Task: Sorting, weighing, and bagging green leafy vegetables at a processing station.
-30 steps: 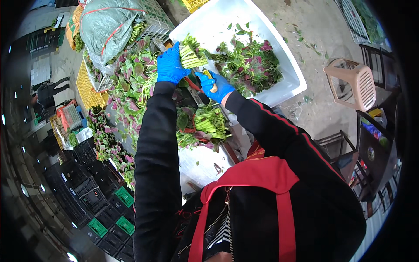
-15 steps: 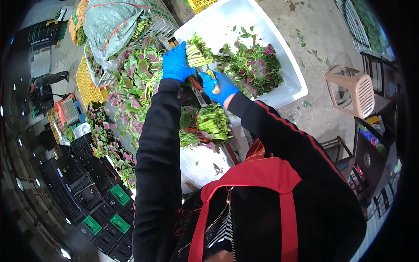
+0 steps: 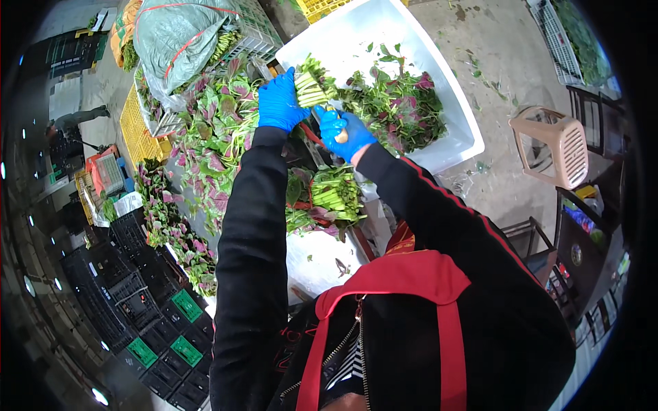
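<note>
In a blue glove, my left hand [image 3: 279, 104] is closed around a bunch of red-and-green leafy stems [image 3: 312, 83], probably amaranth, whose pale cut ends point right over the tub's near-left edge. My right hand [image 3: 351, 131], gloved in blue too, grips a knife [image 3: 340, 136] by its light wooden handle. The blade lies near the underside of the bunch, close to my left fingers, and is mostly hidden. Trimmed leaves and stems [image 3: 404, 113] lie heaped in the white tub [image 3: 467, 120]. Below my hands, a tied bunch [image 3: 336, 192] rests with its stem ends to the right.
Loose leafy greens [image 3: 209, 144] are piled left of my left arm. A green plastic-covered bundle [image 3: 175, 44] and yellow crates [image 3: 140, 123] stand beyond. A beige stool [image 3: 569, 147] is at right, black crates [image 3: 130, 288] at lower left. Someone bends over at far left.
My right hand and the knife have shifted slightly up toward the underside of the bunch. My left hand keeps its hold, and the whole view has drifted a little.
</note>
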Available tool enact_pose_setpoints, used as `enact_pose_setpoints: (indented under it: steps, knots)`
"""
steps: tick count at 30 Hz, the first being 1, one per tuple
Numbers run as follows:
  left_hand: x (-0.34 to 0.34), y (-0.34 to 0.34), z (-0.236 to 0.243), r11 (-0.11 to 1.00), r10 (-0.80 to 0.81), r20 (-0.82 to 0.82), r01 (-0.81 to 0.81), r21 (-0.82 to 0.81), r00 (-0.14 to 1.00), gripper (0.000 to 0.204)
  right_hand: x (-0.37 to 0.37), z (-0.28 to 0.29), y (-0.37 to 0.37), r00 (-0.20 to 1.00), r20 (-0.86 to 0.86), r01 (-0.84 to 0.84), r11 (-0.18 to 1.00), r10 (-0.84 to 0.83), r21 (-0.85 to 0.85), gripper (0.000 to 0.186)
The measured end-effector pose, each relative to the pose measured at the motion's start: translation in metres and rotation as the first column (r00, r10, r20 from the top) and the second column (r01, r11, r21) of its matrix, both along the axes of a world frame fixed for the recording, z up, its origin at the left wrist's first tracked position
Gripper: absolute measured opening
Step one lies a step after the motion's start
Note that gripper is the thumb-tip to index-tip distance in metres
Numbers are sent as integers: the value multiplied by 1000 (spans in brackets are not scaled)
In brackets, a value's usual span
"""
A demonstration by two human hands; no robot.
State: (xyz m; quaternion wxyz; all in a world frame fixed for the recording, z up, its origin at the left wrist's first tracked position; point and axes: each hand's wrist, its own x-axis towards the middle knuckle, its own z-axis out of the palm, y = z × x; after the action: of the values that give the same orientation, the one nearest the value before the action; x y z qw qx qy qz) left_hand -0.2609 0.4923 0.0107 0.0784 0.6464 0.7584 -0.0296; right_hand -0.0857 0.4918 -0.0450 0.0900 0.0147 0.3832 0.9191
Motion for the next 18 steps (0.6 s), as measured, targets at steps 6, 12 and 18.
enact_pose_setpoints:
  steps: [6,12,18]
  knots:
    - [0,-2,-2,998,-26,-65,30,55,998,90,1,1,-1,997,35,-61,992,65,-108,31]
    - [-3,-1,-4,999,-7,19,6,38,1000,89,0,9,5,994,-104,43,998,-39,41,31]
    - [2,-6,-3,983,-69,-17,71,171,997,89,5,5,39,833,534,-166,854,-146,493,32]
